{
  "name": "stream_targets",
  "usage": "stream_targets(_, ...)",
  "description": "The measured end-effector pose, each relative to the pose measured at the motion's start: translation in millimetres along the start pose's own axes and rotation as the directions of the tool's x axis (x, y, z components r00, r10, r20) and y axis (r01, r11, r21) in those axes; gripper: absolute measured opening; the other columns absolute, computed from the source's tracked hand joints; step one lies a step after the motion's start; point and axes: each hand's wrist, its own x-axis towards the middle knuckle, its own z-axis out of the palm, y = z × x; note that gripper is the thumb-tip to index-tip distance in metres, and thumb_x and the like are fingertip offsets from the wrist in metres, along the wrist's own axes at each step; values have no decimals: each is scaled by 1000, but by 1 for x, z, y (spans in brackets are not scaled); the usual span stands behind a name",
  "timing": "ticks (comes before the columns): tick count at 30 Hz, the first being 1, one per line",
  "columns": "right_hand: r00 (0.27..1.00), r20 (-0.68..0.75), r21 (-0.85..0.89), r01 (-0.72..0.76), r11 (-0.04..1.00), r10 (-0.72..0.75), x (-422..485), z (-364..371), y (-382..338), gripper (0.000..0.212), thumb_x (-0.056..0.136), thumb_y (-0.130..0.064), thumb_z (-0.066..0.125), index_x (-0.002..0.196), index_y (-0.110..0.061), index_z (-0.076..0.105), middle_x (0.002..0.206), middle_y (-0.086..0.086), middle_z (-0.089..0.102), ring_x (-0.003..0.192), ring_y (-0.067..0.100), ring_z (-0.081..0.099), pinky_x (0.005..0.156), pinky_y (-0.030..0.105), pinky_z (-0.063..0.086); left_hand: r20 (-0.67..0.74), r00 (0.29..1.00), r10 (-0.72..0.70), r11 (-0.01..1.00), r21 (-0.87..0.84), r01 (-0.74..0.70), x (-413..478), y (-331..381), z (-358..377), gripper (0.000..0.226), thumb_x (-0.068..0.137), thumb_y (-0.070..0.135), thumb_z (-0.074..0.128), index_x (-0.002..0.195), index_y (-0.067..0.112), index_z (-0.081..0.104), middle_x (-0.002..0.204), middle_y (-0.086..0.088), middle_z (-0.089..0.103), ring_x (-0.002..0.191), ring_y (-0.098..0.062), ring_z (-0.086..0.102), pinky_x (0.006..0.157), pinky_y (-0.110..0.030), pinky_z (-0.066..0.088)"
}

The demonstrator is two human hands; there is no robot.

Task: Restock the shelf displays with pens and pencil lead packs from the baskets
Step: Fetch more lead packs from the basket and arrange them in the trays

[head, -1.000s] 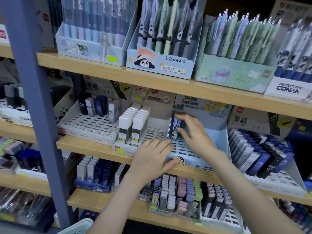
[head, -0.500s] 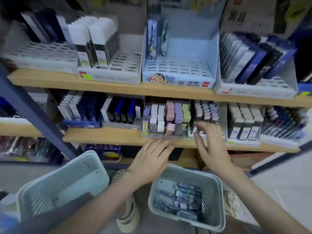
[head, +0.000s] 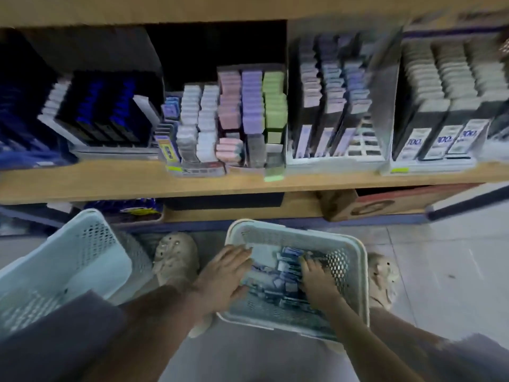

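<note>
**Both hands down in the lead-pack basket**

The pale green perforated plastic basket [head: 355,260] sits on the floor at 6 o'clock. It holds a loose heap of blue-and-white pencil lead packs [head: 286,271]. The left hand [head: 224,274] lies flat at the heap's 9 o'clock edge, fingers straight. The right hand [head: 316,282] covers the 3 o'clock side, fingers bent down onto the packs; blur hides whether they pinch one. The packs lie between the hands, seemingly crosswise, and the right hand looks better placed to pick.
</note>
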Motion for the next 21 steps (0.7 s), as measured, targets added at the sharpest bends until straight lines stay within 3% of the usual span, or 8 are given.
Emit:
stream_targets(1,1000,-22,-22,0,1000,0,6,5,-2,70,94,-14,53,150,-3,12,156,15,19,141,26,26,106,34,34,-15,1000,-9,1000,6,9,0,-2,5,52,81,50,42,112,19,69,126,-4,63,119,-20,58,106,-38,26)
stream_targets(3,1000,-8,-38,9,999,-9,17,14,-1,82,60,-14,86,132,4,50,130,21,55,116,29,58,83,35,53,-38,999,-29,999,20,30,3,-2,11,52,78,48,45,111,18,71,125,-5,64,118,-21,58,107,-38,25)
stream_targets(5,999,-23,-39,-24,999,23,22,26,2,84,35,-13,92,114,0,66,105,18,69,91,30,68,68,38,57,-78,997,-20,1000,7,20,3,-1,13,49,74,40,46,108,16,73,123,-6,65,116,-23,59,107,-39,27)
stream_targets(11,997,-76,-74,6,997,-11,27,30,1,55,54,-6,75,108,1,68,105,24,67,93,39,67,73,51,56,-218,976,-10,993,-119,-16,1,-1,14,35,76,23,51,103,16,72,124,-6,64,120,-20,49,111,-36,24)
stream_targets(14,1000,-8,-125,10,992,-11,26,38,-1,71,38,-6,87,106,-1,69,109,24,66,99,38,65,73,47,55,-229,973,7,991,-127,-37,-1,-4,14,31,79,22,51,102,17,72,125,-5,63,121,-21,51,110,-39,26)
stream_targets(18,999,-10,-253,42,967,-45,25,31,-7,75,52,-20,87,120,-2,62,112,19,65,102,33,63,80,42,53,-214,976,47,991,-115,-73,-2,-6,14,27,82,23,50,97,17,71,122,-5,64,119,-21,54,109,-40,27)
stream_targets(21,996,-32,-315,65,947,-79,26,34,-7,74,53,-21,85,119,2,62,107,21,65,97,35,63,76,43,53,-219,974,55,990,-115,-81,-3,-8,15,26,82,23,49,95,17,71,122,-5,64,119,-21,53,110,-39,23)
